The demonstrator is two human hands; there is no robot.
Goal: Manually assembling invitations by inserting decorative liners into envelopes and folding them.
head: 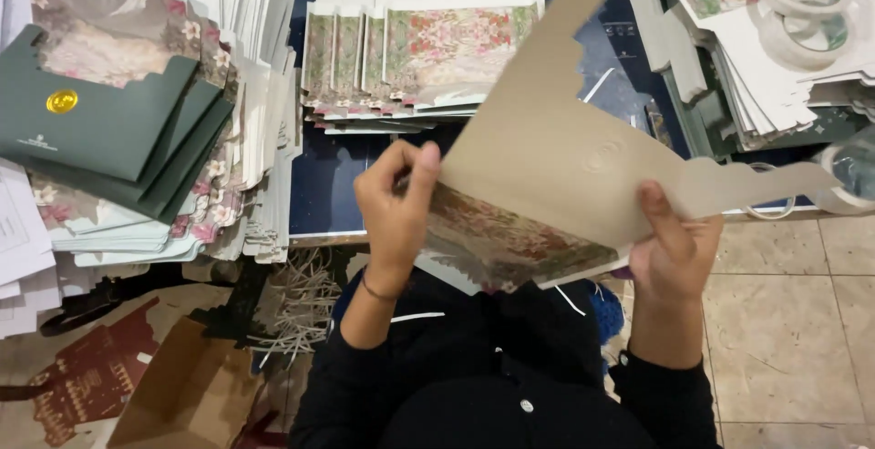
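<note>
Two hands, one card. Left hand [394, 207] pinches the card [547, 157] at its left fold, thumb over the floral face; right hand [673, 250] grips the lower right edge, fingers closed on it. Held above the lap, plain brown side up, flaps spread so the fold is open to view. Floral stack [415, 61] on the surface [328, 185] beyond; green envelopes [100, 121] left; tape rolls [802, 7] right.

The raised grey card sheet [565, 157] hides part of the dark desk [328, 185] and the fingers of both hands behind it, while the top edge cuts off the floral card stack [419, 57] and the right edge crops a tape roll [852, 175].
</note>
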